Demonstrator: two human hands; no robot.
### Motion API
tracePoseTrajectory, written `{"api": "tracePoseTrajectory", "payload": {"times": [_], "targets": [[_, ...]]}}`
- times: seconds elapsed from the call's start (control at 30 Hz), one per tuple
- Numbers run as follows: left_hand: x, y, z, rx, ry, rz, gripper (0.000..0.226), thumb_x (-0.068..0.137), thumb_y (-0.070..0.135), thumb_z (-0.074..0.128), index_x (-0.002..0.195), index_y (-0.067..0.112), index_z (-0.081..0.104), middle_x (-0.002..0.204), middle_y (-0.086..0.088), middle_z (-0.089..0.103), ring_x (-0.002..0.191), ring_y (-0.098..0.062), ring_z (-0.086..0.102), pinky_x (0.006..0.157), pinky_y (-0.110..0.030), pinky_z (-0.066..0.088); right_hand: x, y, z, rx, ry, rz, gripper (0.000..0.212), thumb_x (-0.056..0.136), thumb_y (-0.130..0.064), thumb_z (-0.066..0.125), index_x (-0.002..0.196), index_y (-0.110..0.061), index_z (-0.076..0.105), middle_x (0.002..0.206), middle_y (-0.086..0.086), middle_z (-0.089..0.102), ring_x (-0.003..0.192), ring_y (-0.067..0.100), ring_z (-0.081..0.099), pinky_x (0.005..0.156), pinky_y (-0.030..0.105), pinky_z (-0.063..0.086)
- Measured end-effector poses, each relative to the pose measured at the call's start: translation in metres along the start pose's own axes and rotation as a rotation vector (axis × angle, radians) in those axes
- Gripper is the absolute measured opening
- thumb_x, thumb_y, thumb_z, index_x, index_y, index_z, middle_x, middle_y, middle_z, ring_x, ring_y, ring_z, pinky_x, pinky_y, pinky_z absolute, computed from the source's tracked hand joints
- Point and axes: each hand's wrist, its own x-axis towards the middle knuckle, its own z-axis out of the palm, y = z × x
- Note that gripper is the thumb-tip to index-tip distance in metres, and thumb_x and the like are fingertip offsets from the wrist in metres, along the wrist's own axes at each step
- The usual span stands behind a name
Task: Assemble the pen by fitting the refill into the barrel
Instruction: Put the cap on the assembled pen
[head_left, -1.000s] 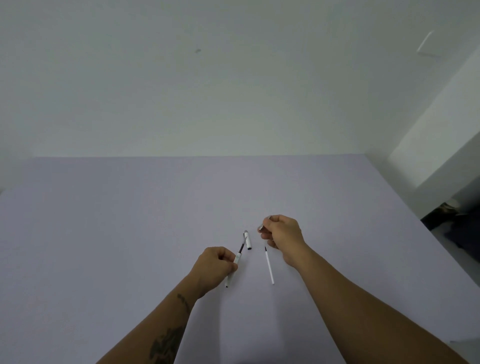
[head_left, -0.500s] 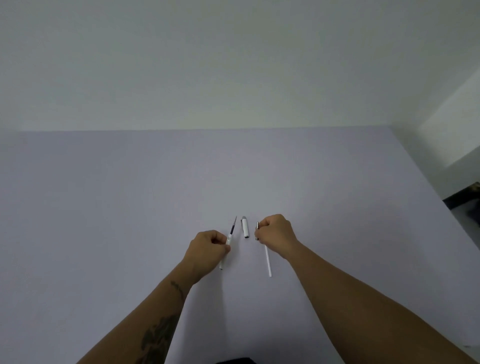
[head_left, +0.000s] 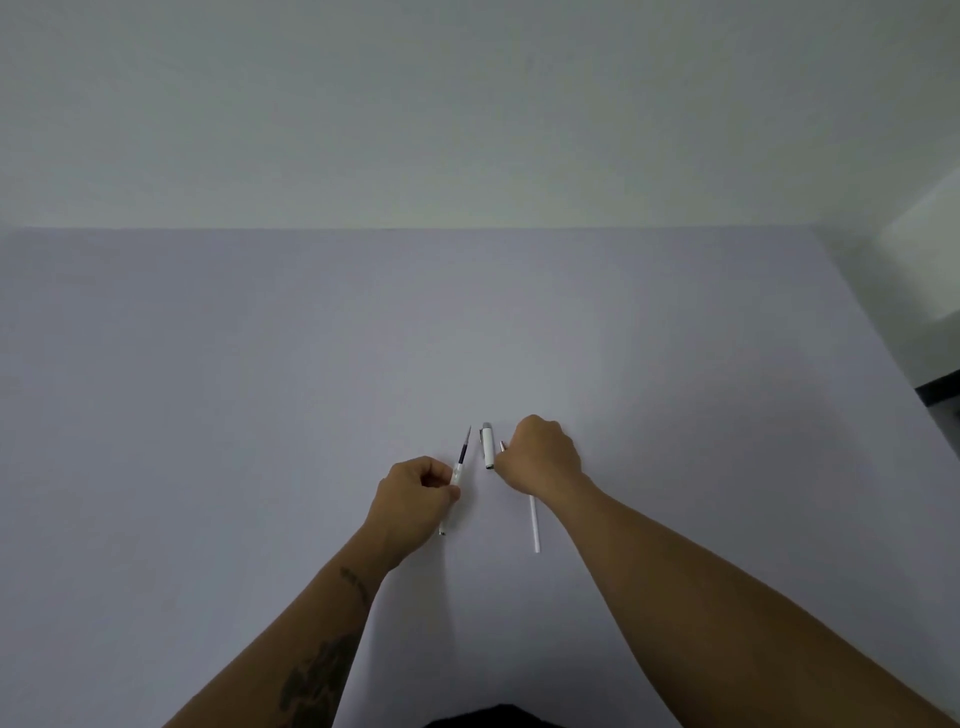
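Head view: a pale lilac worktop runs to a light wall at its far edge. Both bare forearms reach in from the near edge, and the hands sit around the middle of the worktop, somewhat nearer the near edge.

The left hand has its grip closed around a pen piece with a white section and a dark thin refill tip pointing toward the far edge; a short white end shows below the fist.

Just to its right a short white cap with a grey top lies on the worktop, between the two hands.

The right hand is curled knuckles-up over the upper end of a slim white tube, which lies pointing toward the near edge. Whether its grip truly pinches the tube cannot be told.
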Motion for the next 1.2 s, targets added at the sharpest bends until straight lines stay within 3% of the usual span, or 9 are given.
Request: {"api": "tracePoseTrajectory", "payload": {"times": [0.2, 0.33, 0.4, 0.53, 0.63, 0.73, 0.97, 1.2], "targets": [[-0.005, -0.002, -0.003, -0.002, -0.003, 0.011, 0.012, 0.081, 0.012, 0.069, 0.075, 0.021, 0.068, 0.071, 0.004, 0.066, 0.063, -0.011, 0.056, 0.059, -0.021, 0.043, -0.002, -0.002, -0.006, 0.009, -0.02, 0.034, 0.031, 0.08, -0.03, 0.068, 0.065, -0.015, 0.045, 0.068, 0.0, 0.052, 0.055, 0.015, 0.048, 0.046, 0.023, 0.031], [-0.01, -0.004, -0.007, -0.007, -0.008, 0.025, 0.011, 0.081, 0.011, 0.069, 0.075, 0.021, 0.068, 0.072, 0.003, 0.066, 0.064, -0.012, 0.056, 0.059, -0.022, 0.044, -0.008, -0.004, -0.024, 0.149, -0.05, 0.079, 0.025, 0.068, -0.012, 0.057, 0.057, -0.014, 0.035, 0.056, -0.001, 0.045, 0.047, 0.018, 0.039, 0.046, 0.022, 0.028], [-0.013, -0.003, -0.008, -0.004, -0.007, 0.039, 0.01, 0.08, 0.011, 0.069, 0.076, 0.02, 0.068, 0.072, 0.003, 0.066, 0.063, -0.013, 0.056, 0.058, -0.022, 0.044, -0.014, -0.008, -0.032, 0.274, -0.076, 0.097, 0.015, 0.065, -0.006, 0.051, 0.057, -0.011, 0.039, 0.054, 0.004, 0.048, 0.05, 0.021, 0.041, 0.051, 0.023, 0.031], [-0.022, 0.002, -0.008, 0.0, -0.006, 0.085, 0.01, 0.081, 0.011, 0.068, 0.076, 0.02, 0.067, 0.071, 0.003, 0.063, 0.058, -0.01, 0.055, 0.05, -0.018, 0.043, -0.032, -0.013, -0.038, 0.534, -0.199, 0.12, 0.012, 0.075, -0.002, 0.057, 0.074, -0.001, 0.069, 0.067, 0.012, 0.062, 0.063, 0.024, 0.054, 0.059, 0.03, 0.039], [-0.029, 0.007, -0.007, 0.004, 0.007, 0.128, 0.008, 0.082, 0.01, 0.069, 0.078, 0.018, 0.068, 0.068, 0.002, 0.061, 0.05, -0.007, 0.051, 0.045, -0.017, 0.044, -0.05, -0.016, -0.038, 0.714, -0.266, 0.122, 0.021, 0.084, -0.006, 0.063, 0.099, 0.007, 0.071, 0.078, 0.012, 0.065, 0.064, 0.019, 0.055, 0.057, 0.027, 0.041], [-0.035, 0.01, -0.008, 0.019, 0.02, 0.166, 0.006, 0.081, 0.011, 0.07, 0.08, 0.017, 0.069, 0.069, 0.0, 0.061, 0.059, -0.015, 0.053, 0.056, -0.028, 0.049, -0.064, -0.018, -0.036, 0.841, -0.299, 0.137, 0.01, 0.089, -0.008, 0.064, 0.094, -0.003, 0.071, 0.078, 0.009, 0.066, 0.062, 0.016, 0.057, 0.057, 0.025, 0.043], [-0.052, 0.009, -0.013, 0.046, -0.003, 0.24, 0.008, 0.081, 0.011, 0.072, 0.08, 0.018, 0.068, 0.075, -0.003, 0.064, 0.063, -0.016, 0.056, 0.06, -0.029, 0.052, -0.082, -0.019, -0.025, 0.919, -0.221, 0.11, 0.008, 0.089, -0.009, 0.065, 0.092, -0.004, 0.071, 0.078, 0.008, 0.067, 0.063, 0.015, 0.057, 0.054, 0.023, 0.045], [-0.063, 0.005, -0.017, 0.062, -0.002, 0.318, 0.009, 0.085, 0.012, 0.065, 0.081, 0.018, 0.071, 0.076, -0.001, 0.066, 0.056, -0.007, 0.056, 0.043, -0.006, 0.042, -0.092, -0.017, -0.026, 0.963, -0.218, 0.078, 0.007, 0.091, -0.012, 0.065, 0.091, -0.009, 0.072, 0.084, 0.006, 0.074, 0.067, 0.014, 0.063, 0.058, 0.024, 0.049]]}}
